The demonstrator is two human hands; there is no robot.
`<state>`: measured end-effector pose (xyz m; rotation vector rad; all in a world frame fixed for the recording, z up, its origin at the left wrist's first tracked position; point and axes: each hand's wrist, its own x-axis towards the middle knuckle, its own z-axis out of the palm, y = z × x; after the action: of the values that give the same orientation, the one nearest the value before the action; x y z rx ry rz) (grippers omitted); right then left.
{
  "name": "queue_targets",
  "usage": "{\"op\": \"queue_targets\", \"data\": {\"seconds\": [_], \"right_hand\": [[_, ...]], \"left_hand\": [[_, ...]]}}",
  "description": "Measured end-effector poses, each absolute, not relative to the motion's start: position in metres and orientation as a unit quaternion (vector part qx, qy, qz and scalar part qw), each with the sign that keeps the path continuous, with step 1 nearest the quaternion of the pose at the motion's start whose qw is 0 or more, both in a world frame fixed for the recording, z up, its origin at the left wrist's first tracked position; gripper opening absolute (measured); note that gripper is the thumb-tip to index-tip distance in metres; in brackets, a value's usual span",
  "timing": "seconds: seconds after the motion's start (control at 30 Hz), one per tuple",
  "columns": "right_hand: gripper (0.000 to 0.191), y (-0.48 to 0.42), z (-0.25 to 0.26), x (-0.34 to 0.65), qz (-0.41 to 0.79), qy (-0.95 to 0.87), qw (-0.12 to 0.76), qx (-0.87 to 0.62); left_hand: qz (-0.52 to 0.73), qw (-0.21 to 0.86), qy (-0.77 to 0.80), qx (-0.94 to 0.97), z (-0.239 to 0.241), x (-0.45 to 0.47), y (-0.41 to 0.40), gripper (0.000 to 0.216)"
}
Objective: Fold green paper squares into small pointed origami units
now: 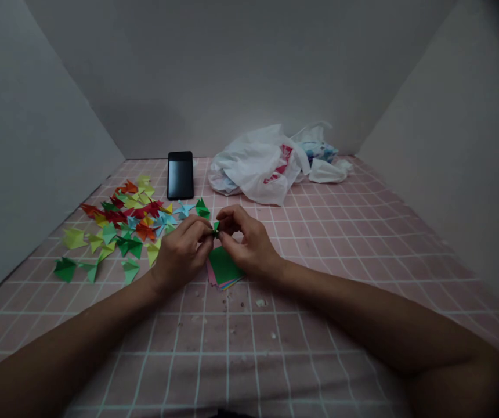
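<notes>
Left hand and right hand pinch a green paper piece, apparently folded, at the left's two o'clock and the right's ten. A paper stack lies toward six.

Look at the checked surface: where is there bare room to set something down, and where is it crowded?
The widest free patch lies between the right hand, the white bag and the right wall. A narrow bare strip separates phone and bag. It is crowded left of the left hand, among folded papers, and between the hands, around the paper stack.
</notes>
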<state>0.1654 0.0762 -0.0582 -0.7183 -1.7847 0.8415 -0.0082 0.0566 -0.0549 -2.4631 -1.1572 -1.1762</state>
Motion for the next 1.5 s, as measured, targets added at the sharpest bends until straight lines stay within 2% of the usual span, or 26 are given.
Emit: {"op": "queue_targets", "data": {"seconds": [0.33, 0.5, 0.63, 0.77, 0.83, 0.93, 1.0, 1.17, 1.33, 1.4, 1.5], "right_hand": [[0.004, 0.076, -0.061, 0.167, 0.276, -0.774, 0.479, -0.308], [0.014, 0.073, -0.058, 0.167, 0.241, -0.780, 0.482, -0.319], [0.018, 0.078, -0.060, 0.165, 0.367, -0.678, 0.499, -0.395], [0.013, 0.085, -0.064, 0.162, 0.507, -0.599, 0.491, -0.378], [0.016, 0.085, -0.064, 0.161, 0.517, -0.599, 0.491, -0.364], [0.010, 0.084, -0.061, 0.162, 0.483, -0.630, 0.473, -0.382], [0.012, 0.083, -0.057, 0.164, 0.473, -0.633, 0.463, -0.402], [0.013, 0.082, -0.051, 0.165, 0.547, -0.575, 0.449, -0.410], [0.013, 0.081, -0.050, 0.164, 0.569, -0.571, 0.450, -0.386], [0.015, 0.082, -0.049, 0.164, 0.593, -0.553, 0.444, -0.380], [0.019, 0.082, -0.047, 0.164, 0.618, -0.528, 0.443, -0.378]], "left_hand": [[-0.426, 0.049, -0.409, -0.806, -0.054, -0.009, 0.058, 0.015], [-0.419, 0.071, -0.389, -0.817, -0.054, -0.008, 0.057, 0.017], [-0.433, 0.077, -0.380, -0.814, -0.054, -0.008, 0.056, 0.017], [-0.407, 0.114, -0.360, -0.832, -0.056, -0.010, 0.057, 0.014], [-0.391, 0.130, -0.354, -0.840, -0.058, -0.011, 0.057, 0.013], [-0.393, 0.120, -0.346, -0.843, -0.058, -0.011, 0.057, 0.013], [-0.410, 0.102, -0.343, -0.839, -0.056, -0.010, 0.057, 0.015], [-0.441, 0.056, -0.348, -0.825, -0.055, -0.010, 0.058, 0.017], [-0.447, -0.003, -0.346, -0.825, -0.058, -0.011, 0.058, 0.016], [-0.467, -0.071, -0.374, -0.798, -0.059, -0.011, 0.058, 0.013], [-0.505, -0.229, -0.421, -0.718, -0.060, -0.007, 0.056, 0.007]]}}
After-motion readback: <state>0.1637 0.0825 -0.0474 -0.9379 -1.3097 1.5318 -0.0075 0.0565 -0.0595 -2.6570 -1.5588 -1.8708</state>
